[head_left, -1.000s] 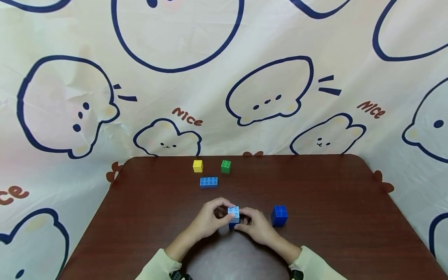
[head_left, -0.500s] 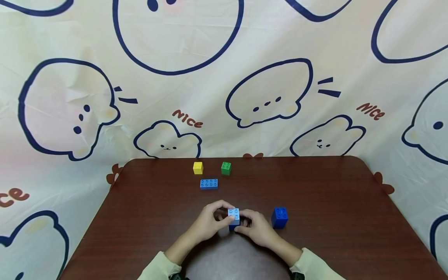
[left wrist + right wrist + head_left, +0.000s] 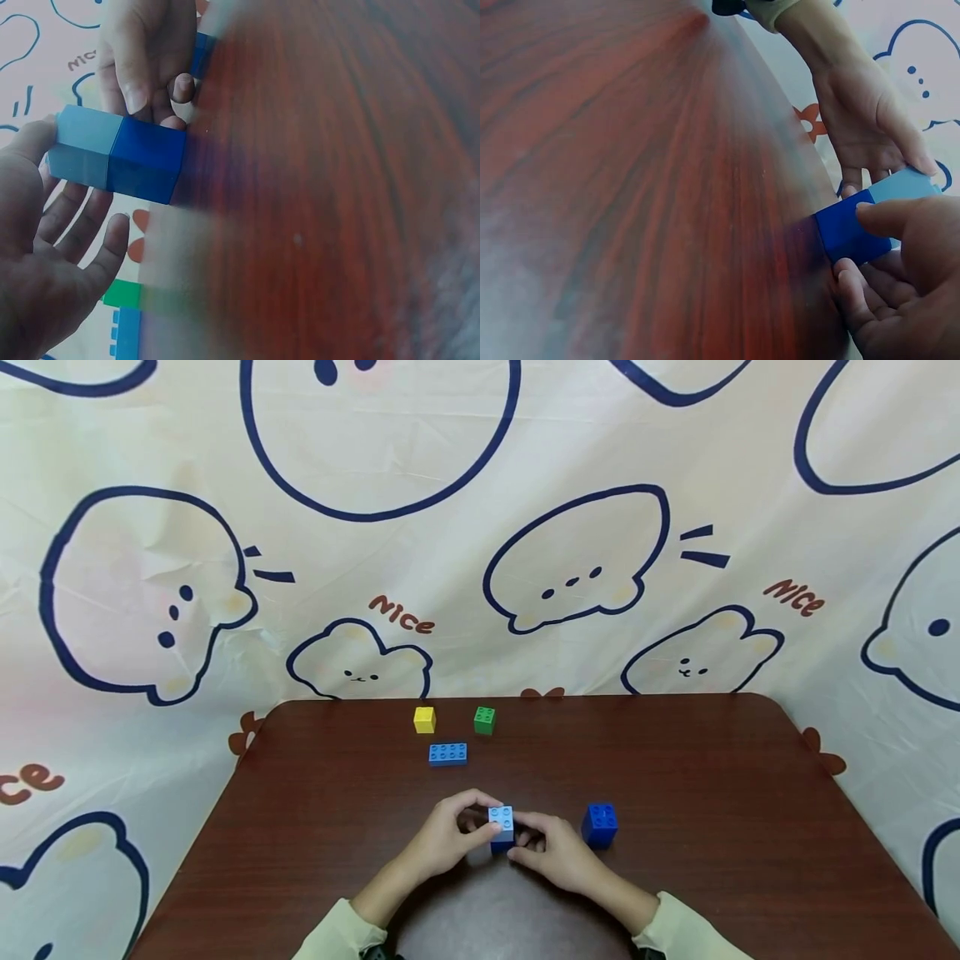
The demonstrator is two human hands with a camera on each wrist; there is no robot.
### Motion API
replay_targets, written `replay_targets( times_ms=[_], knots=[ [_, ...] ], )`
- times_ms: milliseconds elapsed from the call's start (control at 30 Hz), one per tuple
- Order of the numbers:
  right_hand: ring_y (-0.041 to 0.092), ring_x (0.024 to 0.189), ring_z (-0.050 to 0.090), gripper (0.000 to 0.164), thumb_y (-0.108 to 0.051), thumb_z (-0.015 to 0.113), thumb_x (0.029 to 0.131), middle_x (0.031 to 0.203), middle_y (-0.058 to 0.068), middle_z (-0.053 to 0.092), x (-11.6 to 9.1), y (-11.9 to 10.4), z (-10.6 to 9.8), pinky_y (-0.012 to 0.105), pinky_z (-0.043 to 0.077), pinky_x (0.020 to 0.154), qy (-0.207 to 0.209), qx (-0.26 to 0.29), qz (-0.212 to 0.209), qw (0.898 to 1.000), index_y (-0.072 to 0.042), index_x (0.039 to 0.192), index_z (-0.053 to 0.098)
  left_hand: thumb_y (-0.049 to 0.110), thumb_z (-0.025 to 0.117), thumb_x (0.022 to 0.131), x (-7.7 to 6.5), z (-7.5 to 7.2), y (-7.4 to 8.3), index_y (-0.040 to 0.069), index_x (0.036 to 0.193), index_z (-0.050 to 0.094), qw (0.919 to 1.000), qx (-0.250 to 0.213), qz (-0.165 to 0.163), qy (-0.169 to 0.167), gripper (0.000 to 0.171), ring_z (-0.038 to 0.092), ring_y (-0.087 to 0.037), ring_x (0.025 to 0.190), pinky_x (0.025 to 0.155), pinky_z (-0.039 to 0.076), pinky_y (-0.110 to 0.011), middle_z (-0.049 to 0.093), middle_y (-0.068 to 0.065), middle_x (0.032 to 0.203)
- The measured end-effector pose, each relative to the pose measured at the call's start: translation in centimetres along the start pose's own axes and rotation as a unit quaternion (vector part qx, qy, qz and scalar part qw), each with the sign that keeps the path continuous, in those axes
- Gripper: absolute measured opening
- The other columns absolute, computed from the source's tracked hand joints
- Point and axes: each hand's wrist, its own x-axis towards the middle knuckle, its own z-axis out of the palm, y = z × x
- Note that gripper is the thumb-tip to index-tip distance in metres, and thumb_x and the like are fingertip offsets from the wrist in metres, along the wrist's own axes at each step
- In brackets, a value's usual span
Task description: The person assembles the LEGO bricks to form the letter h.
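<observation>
In the middle of the near table, a light blue brick (image 3: 501, 817) with studs on top sits on a dark blue brick (image 3: 148, 161), forming a small upright stack. My left hand (image 3: 444, 837) grips the light blue brick from the left, thumb on the near side and index finger at the far edge. At the right of the stack is my right hand (image 3: 557, 855), its fingers loosely bent. Its index fingertip is right at the stack's side, and in the left wrist view its thumb tip stops just short of the bricks. The stack's lower end is right at the tabletop.
A taller dark blue block (image 3: 600, 826) stands right of my right hand. Further back are a long blue brick (image 3: 447, 754), a yellow block (image 3: 424, 720) and a green brick (image 3: 484, 721). A printed cloth (image 3: 450, 560) hangs behind the brown table (image 3: 697, 777).
My right thumb has drawn back to the right, off the front of the stack, and the right forearm has shifted slightly right. My left hand and the stack keep their place.
</observation>
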Motion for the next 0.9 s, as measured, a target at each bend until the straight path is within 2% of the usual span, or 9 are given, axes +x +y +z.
replay_targets(
  times_ms=[167,267,367,467,600,900],
  knots=[
    [0.012,0.092,0.066,0.058,-0.021,0.077,0.093,0.114,0.004,0.068,-1.2,0.1,-0.2,0.026,0.056,0.071,-0.004,0.017,-0.013,1.000,-0.007,0.145,0.055,0.012,0.073,0.095,-0.1,0.0,-0.1,0.012,0.118,0.069,1.0000,0.001,0.000,0.004,0.023,0.061,-0.019,0.078,0.067,0.051,-0.025,0.069,-0.005,0.110],
    [0.019,0.103,0.066,0.062,-0.022,0.078,0.093,0.128,0.010,0.064,-2.1,0.3,-0.4,0.026,0.057,0.074,-0.004,0.027,-0.036,0.999,-0.009,0.147,0.053,0.012,0.073,0.095,-0.2,0.1,-0.2,0.012,0.119,0.068,1.0000,-0.001,0.006,0.008,0.024,0.062,-0.019,0.082,0.069,0.052,-0.025,0.068,-0.004,0.111],
    [0.022,0.103,0.066,0.062,-0.022,0.077,0.093,0.134,0.012,0.062,-3.0,0.5,-0.7,0.027,0.058,0.075,-0.009,0.023,-0.065,0.998,-0.010,0.148,0.052,0.013,0.073,0.095,-0.2,0.2,-0.2,0.012,0.120,0.068,0.9999,-0.001,0.011,0.012,0.025,0.064,-0.021,0.088,0.071,0.052,-0.026,0.067,-0.003,0.113],
    [0.022,0.104,0.066,0.062,-0.022,0.076,0.094,0.137,0.013,0.061,-3.9,0.6,-1.3,0.027,0.058,0.076,-0.022,0.018,-0.088,0.996,-0.009,0.149,0.051,0.013,0.073,0.096,-0.2,0.4,-0.3,0.011,0.121,0.069,0.9997,0.002,0.018,0.014,0.026,0.064,-0.020,0.091,0.071,0.053,-0.026,0.067,-0.003,0.114],
    [0.025,0.113,0.063,0.061,-0.019,0.074,0.095,0.142,0.015,0.057,-5.0,0.7,-2.4,0.029,0.058,0.079,-0.051,0.023,-0.105,0.993,-0.006,0.149,0.050,0.012,0.073,0.095,-0.2,0.5,-0.3,0.011,0.121,0.069,0.9996,0.006,0.019,0.018,0.026,0.063,-0.020,0.089,0.070,0.052,-0.027,0.067,-0.003,0.114],
    [0.024,0.114,0.064,0.055,-0.011,0.071,0.097,0.134,0.015,0.064,-7.8,1.4,-5.5,0.030,0.057,0.083,-0.097,0.047,-0.118,0.987,-0.002,0.147,0.051,0.015,0.075,0.094,-0.4,0.3,-0.4,0.013,0.120,0.070,0.9996,0.009,0.015,0.020,0.026,0.064,-0.021,0.090,0.071,0.053,-0.027,0.068,-0.001,0.112]
  ],
)
